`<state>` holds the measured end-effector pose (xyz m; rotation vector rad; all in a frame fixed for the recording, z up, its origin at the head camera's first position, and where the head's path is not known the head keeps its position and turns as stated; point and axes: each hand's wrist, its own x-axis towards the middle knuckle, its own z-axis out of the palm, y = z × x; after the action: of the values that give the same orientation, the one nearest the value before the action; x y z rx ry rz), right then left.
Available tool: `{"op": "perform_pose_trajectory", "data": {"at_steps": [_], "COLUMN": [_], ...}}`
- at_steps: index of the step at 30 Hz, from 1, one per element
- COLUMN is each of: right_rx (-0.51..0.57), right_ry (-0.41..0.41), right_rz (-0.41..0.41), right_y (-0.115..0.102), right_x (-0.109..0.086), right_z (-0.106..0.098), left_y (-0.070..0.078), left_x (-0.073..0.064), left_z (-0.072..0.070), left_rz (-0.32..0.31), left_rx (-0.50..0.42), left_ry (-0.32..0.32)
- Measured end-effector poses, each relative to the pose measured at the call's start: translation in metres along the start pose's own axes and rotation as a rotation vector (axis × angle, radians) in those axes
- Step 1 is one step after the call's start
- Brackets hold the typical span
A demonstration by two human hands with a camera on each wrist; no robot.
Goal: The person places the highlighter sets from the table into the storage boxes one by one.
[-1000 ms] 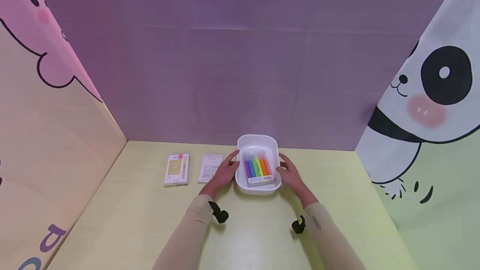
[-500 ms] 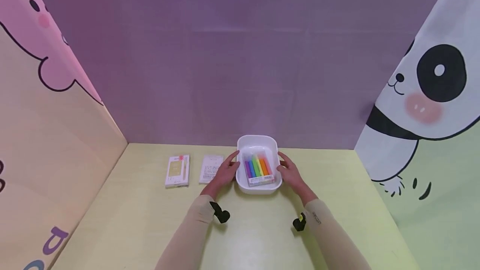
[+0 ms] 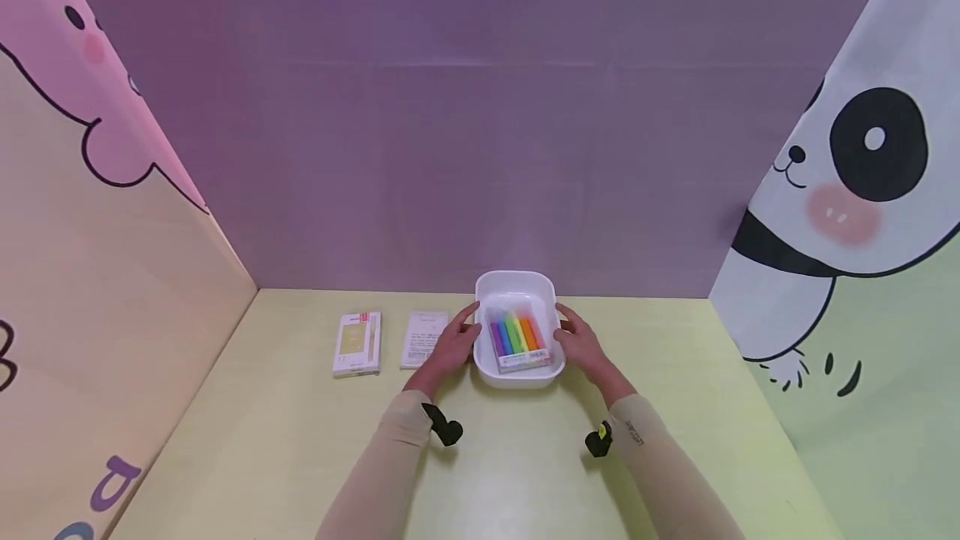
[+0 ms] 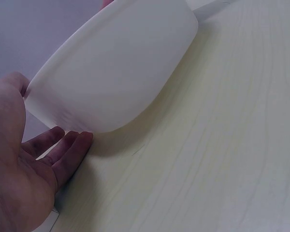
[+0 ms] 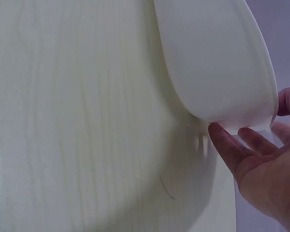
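A white plastic basin (image 3: 516,377) stands near the back edge of the table, with a person's hand at each side. The left hand (image 3: 452,344) grips its left side, and in the left wrist view the thumb is at the rim while the fingertips (image 4: 82,140) meet the lower wall. On the opposite side the right hand (image 3: 583,348) holds the basin in the same manner, its fingertips (image 5: 217,131) against the lower wall. Inside the basin lies a clear pack of coloured markers (image 3: 516,336), running from purple through green to orange, with a white label along its near edge.
Left of the basin, a white box with a gold panel (image 3: 356,344) lies flat on the pale wood table (image 3: 517,473). Between them is a white printed card or booklet (image 3: 422,338), partly behind the left hand. A purple wall (image 3: 480,123) rises behind, and printed panels flank the table.
Both hands keep their hold on the basin, which stays in place. Only the head view has shifted slightly.
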<state>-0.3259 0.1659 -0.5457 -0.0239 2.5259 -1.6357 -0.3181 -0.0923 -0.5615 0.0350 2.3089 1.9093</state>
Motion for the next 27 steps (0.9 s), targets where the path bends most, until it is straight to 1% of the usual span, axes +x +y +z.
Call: {"op": "perform_pose_trajectory", "data": {"at_steps": [3, 8, 13, 18, 20, 27], "right_rx": [0.000, 0.051, 0.091, 0.096, 0.102, 0.102], "right_ry": [-0.016, -0.058, -0.096, -0.133, -0.135, -0.113], "right_rz": [0.027, 0.048, 0.045, 0.046, 0.048, 0.060], "right_y": [-0.0016, -0.0034, -0.0042, -0.0026, -0.0018, 0.0003], "right_x": [-0.0003, 0.0005, 0.0024, 0.0036, 0.0033, 0.0015], "right_z": [-0.0016, -0.0043, -0.0075, -0.0093, -0.0095, -0.0097], "left_y": [0.0003, -0.0008, -0.0011, -0.0021, -0.0017, -0.0010], "left_x": [0.0001, 0.0011, 0.0007, -0.0009, -0.0012, -0.0003], "left_z": [0.0004, -0.0009, -0.0015, -0.0015, -0.0013, 0.0011], "left_rz": [0.004, 0.019, 0.025, 0.016, 0.008, 0.014], "left_rx": [-0.002, 0.002, -0.010, -0.024, -0.027, -0.011], "left_ry": [0.001, 0.012, 0.011, 0.013, 0.011, 0.004]}}
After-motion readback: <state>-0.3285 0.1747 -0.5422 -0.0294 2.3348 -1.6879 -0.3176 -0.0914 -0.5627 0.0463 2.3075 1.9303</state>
